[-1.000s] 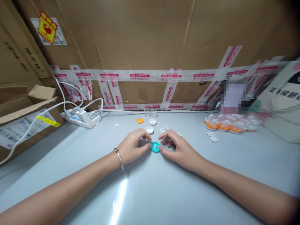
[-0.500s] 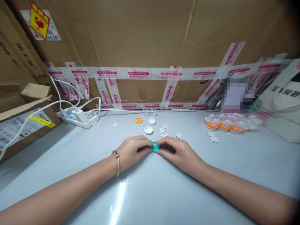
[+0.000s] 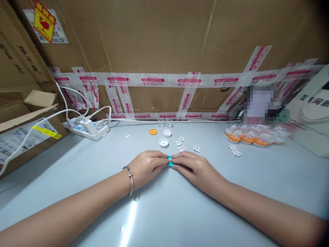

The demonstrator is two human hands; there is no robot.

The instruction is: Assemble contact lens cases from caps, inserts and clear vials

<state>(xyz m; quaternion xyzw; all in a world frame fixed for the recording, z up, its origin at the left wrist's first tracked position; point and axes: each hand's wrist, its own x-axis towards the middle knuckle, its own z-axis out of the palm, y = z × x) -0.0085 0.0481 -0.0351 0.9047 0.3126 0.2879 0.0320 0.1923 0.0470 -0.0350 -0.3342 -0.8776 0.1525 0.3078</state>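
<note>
A small round teal plastic piece is gripped from both sides at the middle of the table. My left hand pinches its left edge, and my right hand pinches its right edge. The fingers cover much of it, and something pale shows at its centre. Just beyond lie two round white caps, one nearer and one farther. An orange ring is left of the farther cap. Several white spoked plastic parts lie beyond my right hand.
Two clear cups stand at the back near a cardboard box. A power strip with white cables sits left. Clear-and-orange assemblies are grouped at the right, with flat white pieces before them. A small white peg stands left of centre.
The fingers of both hands have closed in over the teal piece, covering more of its top. It stays in the same place, and the view has shifted very slightly.
</note>
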